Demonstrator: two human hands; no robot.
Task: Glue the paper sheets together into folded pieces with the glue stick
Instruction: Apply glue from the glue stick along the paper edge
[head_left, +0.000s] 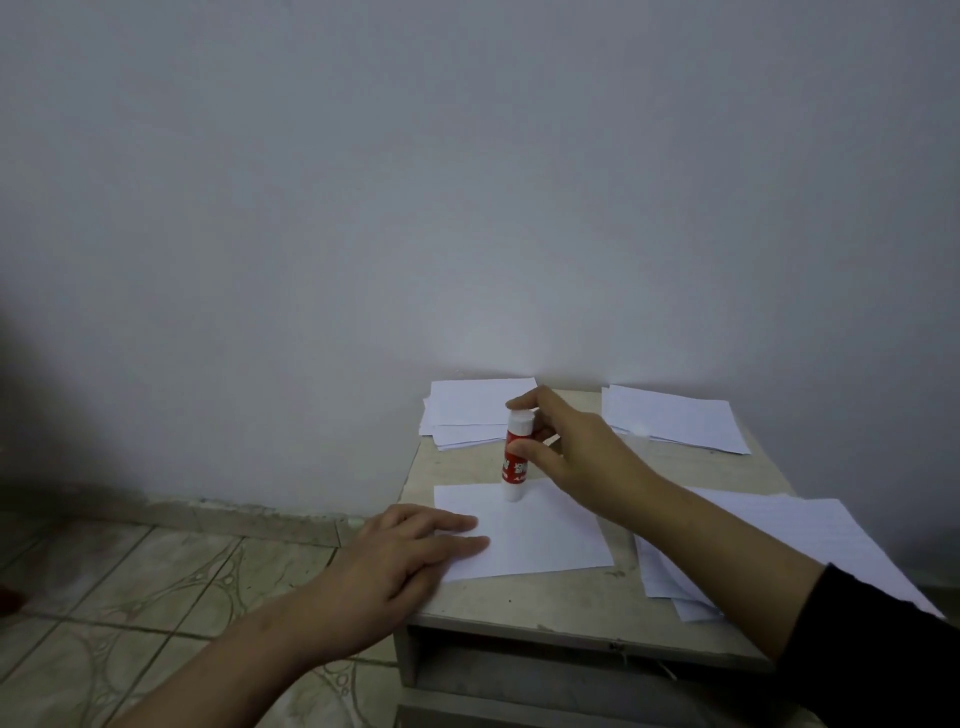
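A white paper sheet (540, 535) lies in the middle of a small worn table (587, 603). On the sheet's far edge a red and white glue stick (516, 460) stands upright, base down. My right hand (576, 452) holds the stick near its top with thumb and fingers curled around it. My left hand (405, 561) rests flat on the sheet's left edge, fingers straight.
A pile of white sheets (475, 413) lies at the table's back left, another pile (675, 418) at the back right, and a third stack (769, 551) under my right forearm. A plain wall rises behind; tiled floor (130, 597) lies left of the table.
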